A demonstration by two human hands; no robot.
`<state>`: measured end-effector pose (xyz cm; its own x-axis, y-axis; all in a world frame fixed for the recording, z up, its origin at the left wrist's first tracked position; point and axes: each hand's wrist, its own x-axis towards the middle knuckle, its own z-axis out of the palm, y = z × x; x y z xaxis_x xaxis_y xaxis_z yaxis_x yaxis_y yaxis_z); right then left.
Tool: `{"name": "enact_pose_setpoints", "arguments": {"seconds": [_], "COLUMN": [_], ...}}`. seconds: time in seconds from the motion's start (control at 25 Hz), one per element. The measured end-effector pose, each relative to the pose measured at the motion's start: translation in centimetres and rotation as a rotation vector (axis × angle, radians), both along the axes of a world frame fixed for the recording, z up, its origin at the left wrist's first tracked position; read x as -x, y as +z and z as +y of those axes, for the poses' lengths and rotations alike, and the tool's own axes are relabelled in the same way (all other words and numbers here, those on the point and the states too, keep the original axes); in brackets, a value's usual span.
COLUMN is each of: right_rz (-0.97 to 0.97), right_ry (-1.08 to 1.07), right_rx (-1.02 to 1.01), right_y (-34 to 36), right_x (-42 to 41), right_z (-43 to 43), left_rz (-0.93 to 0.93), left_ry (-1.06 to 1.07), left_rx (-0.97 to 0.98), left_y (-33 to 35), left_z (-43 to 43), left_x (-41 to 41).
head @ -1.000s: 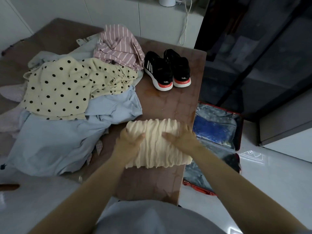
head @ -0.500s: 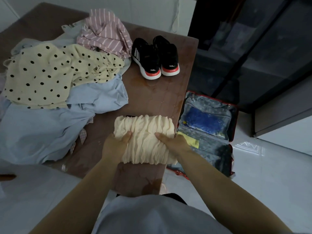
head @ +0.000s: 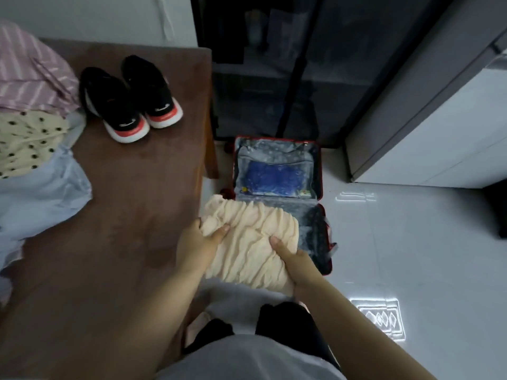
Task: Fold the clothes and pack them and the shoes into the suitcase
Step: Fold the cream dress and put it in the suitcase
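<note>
- My left hand (head: 196,244) and right hand (head: 295,263) each grip one side of the folded cream top (head: 252,237), thumbs on top (fingers underneath are hidden).
- The top is past the table (head: 123,215) edge, over the open suitcase (head: 319,171) on the floor.
- The black shoes (head: 129,100) stand on the table.

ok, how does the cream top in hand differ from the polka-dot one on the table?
Shape: cream top folded into a compact block, polka-dot top crumpled. Hold: cream top gripped by left hand and right hand past the table edge, polka-dot top unheld on the table pile. Pattern: cream top plain, ruched; polka-dot top dark-spotted. Both pale yellowish.
</note>
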<state>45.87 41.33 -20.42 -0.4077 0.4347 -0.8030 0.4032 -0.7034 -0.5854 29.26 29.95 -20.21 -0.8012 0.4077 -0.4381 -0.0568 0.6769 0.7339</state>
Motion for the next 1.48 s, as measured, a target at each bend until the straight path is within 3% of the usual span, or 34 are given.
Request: {"name": "enact_pose_setpoints", "arguments": {"seconds": [0.2,0.44,0.8,0.92,0.96,1.04,1.12,1.16,1.24,1.28,1.36,1.48], "right_rz": [-0.024,-0.166,-0.239,-0.253,-0.294,-0.474,-0.610,-0.623,-0.660,-0.716,-0.765,-0.648], "right_ry": [0.092,0.221,0.227,0.274,0.321,0.422,0.619,0.819,1.169,1.241,1.247,1.266], "right_rx": [-0.033,-0.134,-0.382,-0.431,-0.440,-0.530,-0.837,-0.965,-0.973,-0.900,-0.801,-0.752], "right_y": [-4.9,-17.0,-50.6,-60.8,-63.9,-67.8,-68.9,-68.4,-65.9,-63.8,-57.8,-45.3], "right_x": [-6.5,-10.6,-7.8,-5.2,-4.5,-3.6,-3.9,-4.1,-4.5,-4.6,-4.3,-3.3], "right_z": [13.4,27.4,35.9,38.4,38.9,38.8,37.3,36.4,35.0,34.6,33.7,31.0], "left_rz": [-0.123,-0.250,-0.362,-0.303,-0.267,-0.025,0.220,0.309,0.464,0.484,0.321,0.199], "left_ry": [0.097,0.170,0.104,-0.024,-0.111,-0.408,-0.682,-0.760,-0.741,-0.728,-0.777,-0.761], "left_rx": [0.007,0.035,0.076,0.058,0.121,0.401,0.546,0.568,0.590,0.610,0.645,0.674], "left_y": [-5.4,-17.7,-54.0,-63.8,-66.3,-69.3,-69.6,-69.2,-66.8,-64.7,-58.5,-45.4], "left_z": [12.8,25.3,35.7,38.0,38.3,37.7,35.7,34.8,33.1,32.4,31.3,29.1], "left_x": [-7.2,-11.4,-7.6,-5.5,-5.2,-5.4,-6.6,-7.2,-7.8,-7.6,-7.3,-7.4]}}
